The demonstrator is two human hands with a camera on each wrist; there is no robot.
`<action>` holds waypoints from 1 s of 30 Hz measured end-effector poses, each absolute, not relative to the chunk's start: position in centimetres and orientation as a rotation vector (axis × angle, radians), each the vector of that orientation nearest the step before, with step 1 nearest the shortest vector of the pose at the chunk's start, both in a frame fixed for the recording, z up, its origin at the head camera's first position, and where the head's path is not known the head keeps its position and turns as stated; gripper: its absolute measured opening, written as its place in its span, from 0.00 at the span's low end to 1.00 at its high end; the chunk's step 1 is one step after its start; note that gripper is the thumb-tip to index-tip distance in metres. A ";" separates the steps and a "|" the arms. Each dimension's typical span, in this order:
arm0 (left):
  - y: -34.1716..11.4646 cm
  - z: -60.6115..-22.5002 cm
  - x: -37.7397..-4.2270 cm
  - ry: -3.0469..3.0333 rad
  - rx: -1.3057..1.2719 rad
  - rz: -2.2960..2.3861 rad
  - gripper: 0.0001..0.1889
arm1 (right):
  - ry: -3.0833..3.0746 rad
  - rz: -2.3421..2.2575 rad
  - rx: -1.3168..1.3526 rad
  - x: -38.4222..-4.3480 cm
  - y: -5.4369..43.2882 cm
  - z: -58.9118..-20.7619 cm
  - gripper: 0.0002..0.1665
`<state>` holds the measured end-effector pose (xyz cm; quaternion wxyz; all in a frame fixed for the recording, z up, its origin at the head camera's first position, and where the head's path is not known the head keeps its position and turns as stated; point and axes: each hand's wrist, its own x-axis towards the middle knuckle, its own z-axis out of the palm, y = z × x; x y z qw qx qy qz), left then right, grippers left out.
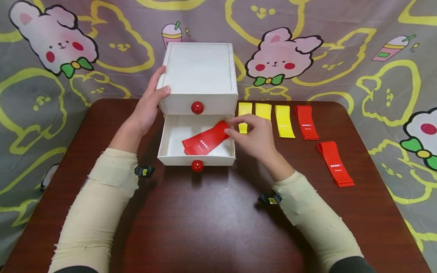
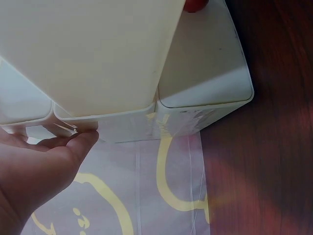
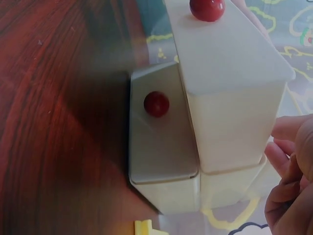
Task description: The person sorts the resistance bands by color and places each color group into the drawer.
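A white drawer cabinet [image 1: 201, 68] with red ball knobs stands on the table. Its middle drawer [image 1: 174, 127] is pulled out. Inside lies a folded red resistance band [image 1: 205, 140] marked with white dots and lettering, slanting up toward the right wall. My right hand [image 1: 257, 136] reaches over that wall and pinches the band's upper right end between thumb and index finger. On the cabinet's left side rests my left hand [image 1: 145, 106], fingers stretched along the top edge, thumb at the front corner. In the right wrist view the bottom drawer [image 3: 164, 142] is closed below.
Right of the cabinet, several folded yellow bands [image 1: 284, 121] lie in a row. One red band [image 1: 307, 121] ends that row and another red band [image 1: 336, 163] lies nearer the table's right edge. A patterned cloth [image 1: 211, 22] hangs behind the dark table [image 1: 205, 220].
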<state>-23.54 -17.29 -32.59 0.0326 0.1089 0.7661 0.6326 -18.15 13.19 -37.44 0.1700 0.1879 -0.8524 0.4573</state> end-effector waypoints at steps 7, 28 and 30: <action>-17.3 -32.6 -23.5 2.358 0.340 1.947 0.33 | -2.393 1.357 0.528 -17.3 14.8 -37.5 0.16; -17.2 -32.9 -23.7 2.330 0.354 1.999 0.33 | -2.389 1.344 0.269 -15.7 22.3 -38.7 0.14; -17.2 -32.9 -23.8 2.325 0.353 2.006 0.33 | -2.404 1.323 0.246 -16.2 23.4 -39.2 0.14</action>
